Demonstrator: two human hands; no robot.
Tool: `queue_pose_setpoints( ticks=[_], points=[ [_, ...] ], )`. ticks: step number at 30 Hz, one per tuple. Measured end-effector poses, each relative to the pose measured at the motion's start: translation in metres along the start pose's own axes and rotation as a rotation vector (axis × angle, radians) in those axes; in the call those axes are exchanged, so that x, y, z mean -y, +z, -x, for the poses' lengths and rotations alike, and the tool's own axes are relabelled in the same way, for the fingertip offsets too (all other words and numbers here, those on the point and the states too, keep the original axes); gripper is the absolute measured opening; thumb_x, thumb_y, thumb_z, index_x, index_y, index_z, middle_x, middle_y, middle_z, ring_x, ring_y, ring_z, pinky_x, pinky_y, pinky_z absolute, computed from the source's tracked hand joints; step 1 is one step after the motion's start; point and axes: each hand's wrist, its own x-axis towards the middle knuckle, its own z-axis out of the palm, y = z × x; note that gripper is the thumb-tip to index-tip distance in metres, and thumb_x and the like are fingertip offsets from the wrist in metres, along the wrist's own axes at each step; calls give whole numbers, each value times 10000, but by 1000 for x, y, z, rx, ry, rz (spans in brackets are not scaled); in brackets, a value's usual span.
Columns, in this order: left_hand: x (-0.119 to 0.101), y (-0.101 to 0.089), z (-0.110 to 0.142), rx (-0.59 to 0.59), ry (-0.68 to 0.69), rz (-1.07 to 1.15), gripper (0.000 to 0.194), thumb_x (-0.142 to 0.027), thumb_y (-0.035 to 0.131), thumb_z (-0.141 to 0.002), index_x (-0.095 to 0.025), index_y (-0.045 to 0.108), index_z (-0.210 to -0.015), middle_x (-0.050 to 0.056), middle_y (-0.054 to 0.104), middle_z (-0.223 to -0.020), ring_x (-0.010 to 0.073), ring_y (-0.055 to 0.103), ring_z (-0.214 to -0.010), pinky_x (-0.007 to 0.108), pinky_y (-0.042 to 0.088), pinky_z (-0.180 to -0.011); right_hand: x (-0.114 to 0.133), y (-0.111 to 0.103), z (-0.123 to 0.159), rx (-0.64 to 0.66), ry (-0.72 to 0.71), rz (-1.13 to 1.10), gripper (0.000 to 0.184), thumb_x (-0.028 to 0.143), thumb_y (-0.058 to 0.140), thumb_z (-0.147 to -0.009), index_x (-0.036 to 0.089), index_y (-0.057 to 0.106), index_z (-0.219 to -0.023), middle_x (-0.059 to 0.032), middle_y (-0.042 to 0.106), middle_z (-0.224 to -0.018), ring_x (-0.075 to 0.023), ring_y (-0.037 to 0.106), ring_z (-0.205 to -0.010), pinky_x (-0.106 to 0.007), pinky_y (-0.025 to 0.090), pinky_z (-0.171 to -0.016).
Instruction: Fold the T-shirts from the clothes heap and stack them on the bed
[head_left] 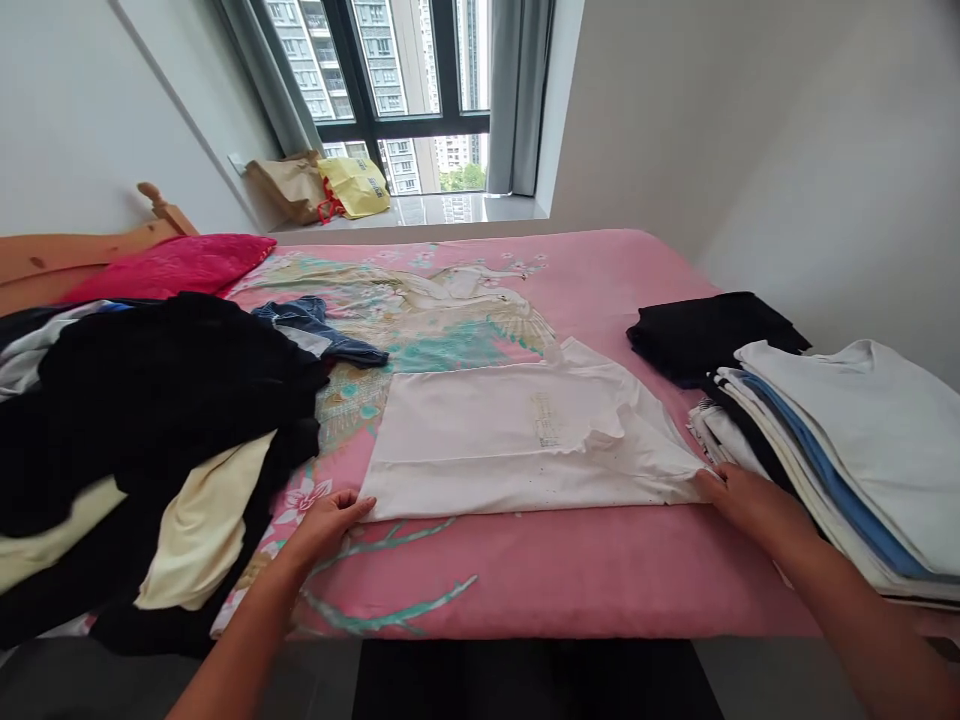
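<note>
A white T-shirt (480, 425) with small print lies spread sideways on the bed, its near edge pulled straight. My left hand (334, 520) pinches its near left corner at the hem. At the other end, my right hand (746, 500) grips the sleeve end near the right edge of the shirt. The cloth between both hands rests on the pink sheet, with some creases towards the neck and sleeve side.
A heap of dark and cream clothes (165, 390) covers the left, with denim (322, 328) beside it. Folded shirts (862, 440) are stacked at right, near folded black clothing (712, 330). The pink floral bedsheet (585, 575) ends at the near edge. A red pillow (180, 265) lies behind.
</note>
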Motion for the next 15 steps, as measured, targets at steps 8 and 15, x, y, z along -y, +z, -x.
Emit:
queue_pose_setpoints(
  ticks=[8, 15],
  points=[
    [-1, 9, 12, -54, 34, -54, 434, -630, 540, -655, -219, 405, -688, -104, 382, -405, 72, 316, -310, 188, 208, -345, 8, 9, 15, 174, 318, -650, 398, 492, 401, -812, 169, 547, -992, -33, 601, -637, -177, 614, -528, -229, 394, -393],
    [4, 2, 18, -213, 183, -343, 368, -577, 477, -692, -216, 438, -631, -73, 421, -423, 119, 441, -377, 221, 304, -396, 15, 1, 31, 81, 215, -422, 422, 452, 317, -858, 139, 590, -928, 7, 487, -427, -152, 509, -414, -245, 361, -443]
  ],
)
